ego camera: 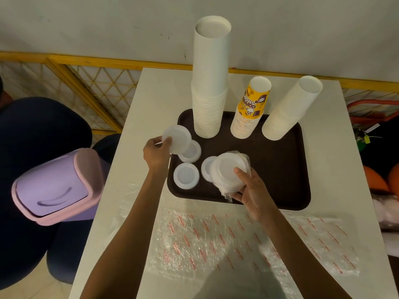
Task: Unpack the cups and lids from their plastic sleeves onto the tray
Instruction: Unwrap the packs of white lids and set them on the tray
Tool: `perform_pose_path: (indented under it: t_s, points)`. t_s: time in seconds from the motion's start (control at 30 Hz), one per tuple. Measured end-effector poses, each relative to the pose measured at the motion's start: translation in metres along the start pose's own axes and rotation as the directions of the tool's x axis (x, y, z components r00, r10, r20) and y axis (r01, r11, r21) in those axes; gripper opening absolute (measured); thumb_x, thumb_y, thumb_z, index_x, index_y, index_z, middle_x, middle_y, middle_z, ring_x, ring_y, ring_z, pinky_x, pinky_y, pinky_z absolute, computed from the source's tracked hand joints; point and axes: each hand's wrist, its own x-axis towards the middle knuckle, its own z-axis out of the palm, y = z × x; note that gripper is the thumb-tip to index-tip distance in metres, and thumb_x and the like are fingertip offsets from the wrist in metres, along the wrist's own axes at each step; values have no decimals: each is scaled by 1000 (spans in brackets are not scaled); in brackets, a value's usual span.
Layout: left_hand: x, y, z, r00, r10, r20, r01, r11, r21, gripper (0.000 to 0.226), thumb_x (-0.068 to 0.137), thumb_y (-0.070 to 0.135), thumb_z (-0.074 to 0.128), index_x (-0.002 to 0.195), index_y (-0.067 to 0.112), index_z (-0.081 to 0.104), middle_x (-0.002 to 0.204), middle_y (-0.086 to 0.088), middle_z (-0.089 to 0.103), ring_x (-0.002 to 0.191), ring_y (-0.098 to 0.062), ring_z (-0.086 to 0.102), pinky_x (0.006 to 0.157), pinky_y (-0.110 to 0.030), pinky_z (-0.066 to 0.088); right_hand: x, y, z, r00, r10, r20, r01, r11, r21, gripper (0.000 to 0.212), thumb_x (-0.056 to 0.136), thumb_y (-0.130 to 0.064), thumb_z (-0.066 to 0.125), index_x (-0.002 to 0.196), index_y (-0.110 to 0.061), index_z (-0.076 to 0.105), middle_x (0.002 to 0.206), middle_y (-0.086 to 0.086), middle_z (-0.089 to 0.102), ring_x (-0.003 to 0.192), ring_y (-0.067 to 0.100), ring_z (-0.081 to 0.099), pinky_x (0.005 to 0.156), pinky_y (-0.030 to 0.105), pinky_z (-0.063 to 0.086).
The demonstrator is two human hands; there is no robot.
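1. Tray (280,169): dark brown, rect., on white worktop (336,147), far half.
2. Tall white cup stack (210,83): inverted, base up, tray far-left corner. Unwrapped.
3. Yellow printed cup stack (250,108): inverted, tray far edge, betw. items 2 and 4. Unwrapped.
4. Second white cup stack (289,111): inverted, tray far-right. Unwrapped.
5. Loose lids on tray, white, qty 3, near-left area: far lid (192,153) partly covered by item 6; near-left lid (186,175) fully in view; third lid (206,167) partly behind item 7.
6. Single lid (177,139): pinched at its left rim by left grip (156,153), thumb and fingers closed on it; held above tray's left edge.
7. Sleeved lid stack (230,169): in clear plastic, tilted toward camera, over tray near-centre. Right grip (250,190) wraps it from below, thumb on the top lid face.
8. Empty sleeves (216,238): clear w/ red print, flat on worktop, near side of tray.
9. Purple bin (56,186): pink rim, swing lid, left of worktop.
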Motion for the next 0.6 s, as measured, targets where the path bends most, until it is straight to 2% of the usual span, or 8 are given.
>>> perform_pose_path:
  t_s: [0.1, 0.2, 0.33, 0.43, 0.6]
  points:
    - [15, -11, 12, 999, -29, 28, 27, 998, 61, 38, 88, 20, 66, 119, 2, 56, 118, -15, 62, 98, -25, 59, 90, -42, 53, 5, -3, -2, 1000, 3, -19, -3, 1000, -11, 61, 74, -25, 64, 133, -23, 46, 126, 6, 54, 114, 25, 55, 72, 38, 57]
    - [23, -21, 27, 996, -33, 80, 21, 988, 155, 39, 88, 21, 67, 121, 3, 56, 120, -16, 62, 105, -30, 60, 93, -44, 52, 10, -6, -9, 999, -9, -46, 9, 1000, 3, 57, 73, -25, 64, 127, -24, 49, 122, 5, 56, 111, 24, 56, 80, 42, 56]
    - [28, -31, 41, 995, -28, 96, 6, 973, 230, 36, 90, 20, 64, 121, 3, 56, 120, -13, 61, 107, -26, 58, 86, -29, 46, 14, -9, -17, 997, -21, -70, 22, 1000, 13, 48, 73, -24, 63, 120, -28, 51, 118, 3, 57, 108, 22, 57, 74, 38, 59]
    - [30, -37, 45, 995, -14, 101, -14, 961, 276, 32, 90, 19, 63, 118, 4, 57, 118, -13, 61, 105, -26, 58, 88, -30, 46, 17, -9, -20, 997, -24, -80, 26, 999, 20, 43, 76, -23, 62, 117, -30, 52, 118, 2, 57, 108, 22, 57, 72, 37, 58]
    - [37, -48, 48, 996, 40, 85, -70, 924, 377, 28, 91, 21, 61, 114, 4, 60, 118, -14, 56, 95, -24, 58, 79, -27, 46, 20, -5, -19, 997, -5, -83, 7, 1000, 21, 56, 74, -24, 63, 127, -26, 48, 123, 5, 55, 111, 24, 56, 79, 41, 56]
